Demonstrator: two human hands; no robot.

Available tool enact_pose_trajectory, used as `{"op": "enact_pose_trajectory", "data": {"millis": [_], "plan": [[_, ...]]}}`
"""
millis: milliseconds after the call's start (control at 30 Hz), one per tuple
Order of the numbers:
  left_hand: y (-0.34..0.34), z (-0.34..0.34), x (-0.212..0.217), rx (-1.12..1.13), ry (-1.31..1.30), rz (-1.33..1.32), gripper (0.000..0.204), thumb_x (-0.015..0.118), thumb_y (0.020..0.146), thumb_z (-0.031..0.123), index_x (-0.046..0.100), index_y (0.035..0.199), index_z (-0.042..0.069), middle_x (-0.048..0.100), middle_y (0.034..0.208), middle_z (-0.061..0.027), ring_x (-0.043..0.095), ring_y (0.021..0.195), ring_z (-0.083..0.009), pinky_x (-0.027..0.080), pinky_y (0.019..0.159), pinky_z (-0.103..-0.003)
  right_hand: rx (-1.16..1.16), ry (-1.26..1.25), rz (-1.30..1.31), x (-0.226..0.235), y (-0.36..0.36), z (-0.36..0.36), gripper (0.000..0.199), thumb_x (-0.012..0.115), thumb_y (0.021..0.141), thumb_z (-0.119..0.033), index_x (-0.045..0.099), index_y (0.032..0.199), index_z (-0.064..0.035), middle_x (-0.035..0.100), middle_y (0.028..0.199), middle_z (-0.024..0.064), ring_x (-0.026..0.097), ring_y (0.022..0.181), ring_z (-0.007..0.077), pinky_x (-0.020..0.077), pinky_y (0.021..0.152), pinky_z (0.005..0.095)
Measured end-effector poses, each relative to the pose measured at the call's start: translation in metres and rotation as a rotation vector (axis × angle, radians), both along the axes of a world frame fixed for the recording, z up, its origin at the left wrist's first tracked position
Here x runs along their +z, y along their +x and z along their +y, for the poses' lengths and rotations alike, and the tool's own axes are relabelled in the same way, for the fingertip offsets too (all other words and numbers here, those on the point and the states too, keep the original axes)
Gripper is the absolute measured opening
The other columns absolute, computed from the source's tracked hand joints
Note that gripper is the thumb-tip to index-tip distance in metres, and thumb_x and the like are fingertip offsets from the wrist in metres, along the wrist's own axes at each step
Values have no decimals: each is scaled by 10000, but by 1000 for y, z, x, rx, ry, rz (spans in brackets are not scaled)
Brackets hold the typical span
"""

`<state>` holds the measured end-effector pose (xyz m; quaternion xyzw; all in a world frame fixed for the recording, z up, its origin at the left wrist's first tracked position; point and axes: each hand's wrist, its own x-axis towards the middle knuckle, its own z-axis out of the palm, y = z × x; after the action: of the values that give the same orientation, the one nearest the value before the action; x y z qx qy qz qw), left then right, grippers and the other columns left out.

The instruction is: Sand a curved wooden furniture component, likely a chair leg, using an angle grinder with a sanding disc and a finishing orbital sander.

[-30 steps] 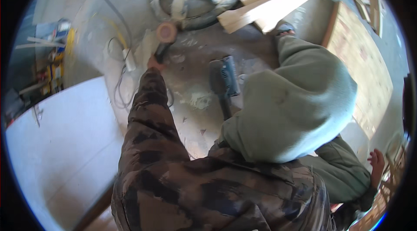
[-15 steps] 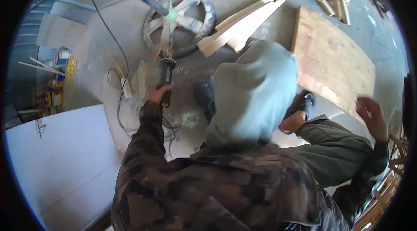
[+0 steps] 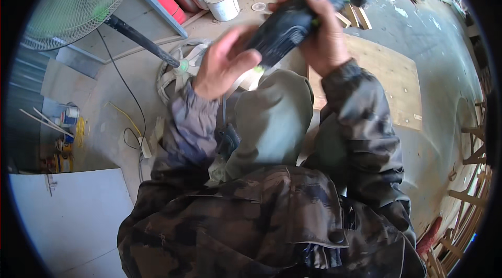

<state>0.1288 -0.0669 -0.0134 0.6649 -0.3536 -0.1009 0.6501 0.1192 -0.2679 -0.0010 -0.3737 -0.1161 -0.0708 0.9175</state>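
A black angle grinder (image 3: pixel 285 32) with a green-tipped rear end is held up in front of me, slanting up to the right and blurred by motion. My right hand (image 3: pixel 327 37) grips its body near the head, thumb lying over the top. At the rear end, my left hand (image 3: pixel 222 64) is curled about the casing, its fingertips partly hidden behind the tool. The grinder's head is smeared, so I cannot make out its disc. Below both hands are my bent knee (image 3: pixel 272 116) in grey-green trousers and the floor.
A pedestal fan (image 3: pixel 78 3) stands at the far left, with a black cable (image 3: pixel 125 77) beside it. A plywood sheet (image 3: pixel 384 79) lies to the right. Red cans (image 3: pixel 170 1) and a white bucket (image 3: pixel 222 3) stand at the back. A white board (image 3: pixel 68 215) is at near left.
The grinder has risen from low by the fan base to in front of me. My right hand has come in from the far right and taken hold of it. My knee has shifted.
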Motion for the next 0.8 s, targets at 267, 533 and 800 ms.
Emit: {"op": "enact_pose_trajectory", "data": {"millis": [267,533,800], "plan": [[-16,-6,-24,273,351,-463,1175,825,538,644,377,1345,-84,537,1254,-266,539,1188,-329,442,995,-402,-10,76,248,-32,-15,-66,537,625,894,-392,514,1201,34,609,1141,154,572,1108,243,396,1050,407],[-51,0,-20,-72,75,344,479,733,761,137,532,1167,-20,634,962,-90,619,895,-155,500,794,-300,179,-911,-2,-26,-46,-6,758,718,779,-565,575,1158,76,644,1025,163,607,977,219,475,870,374],[-99,159,-101,723,467,306,353,753,716,78,601,1025,-1,643,830,-40,611,764,-108,491,675,-273,-900,-508,245,-54,-141,-217,444,377,1005,-185,413,1349,93,436,1399,236,446,1288,332,358,1112,426]]}}
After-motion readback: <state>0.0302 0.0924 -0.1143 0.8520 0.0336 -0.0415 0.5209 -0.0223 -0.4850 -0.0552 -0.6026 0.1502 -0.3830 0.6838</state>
